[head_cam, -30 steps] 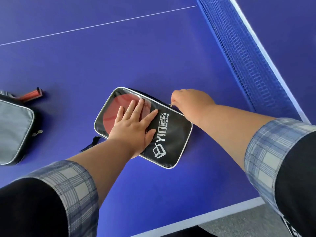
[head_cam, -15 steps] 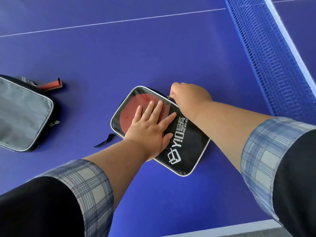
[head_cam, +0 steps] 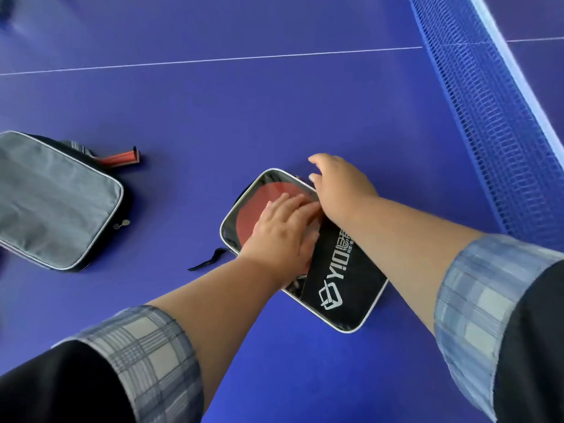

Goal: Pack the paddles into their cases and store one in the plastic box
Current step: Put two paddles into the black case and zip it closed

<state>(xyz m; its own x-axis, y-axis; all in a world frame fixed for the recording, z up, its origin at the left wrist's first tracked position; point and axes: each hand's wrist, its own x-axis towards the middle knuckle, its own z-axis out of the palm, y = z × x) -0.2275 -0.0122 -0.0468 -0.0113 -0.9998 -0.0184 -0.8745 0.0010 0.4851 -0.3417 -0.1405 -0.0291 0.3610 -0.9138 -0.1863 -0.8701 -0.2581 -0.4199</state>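
A black case [head_cam: 345,279] with white lettering lies on the blue table. Its clear window shows the red paddle [head_cam: 253,206] inside. My left hand [head_cam: 283,233] rests flat on the window, fingers straight. My right hand [head_cam: 341,190] is at the case's far edge by the zip [head_cam: 298,177], with index finger and thumb apart and nothing visibly pinched. To the left lies a grey case [head_cam: 55,199], and a second paddle's red handle [head_cam: 122,157] sticks out from behind its far side.
The blue net [head_cam: 488,117] runs along the right side. A black wrist strap [head_cam: 207,261] trails from the black case toward the left. A white centre line [head_cam: 213,60] crosses the table farther back.
My right hand slid leftward along the case's far edge with the zip pull, and its fingers have now spread apart. The left hand stayed pressed on the window.
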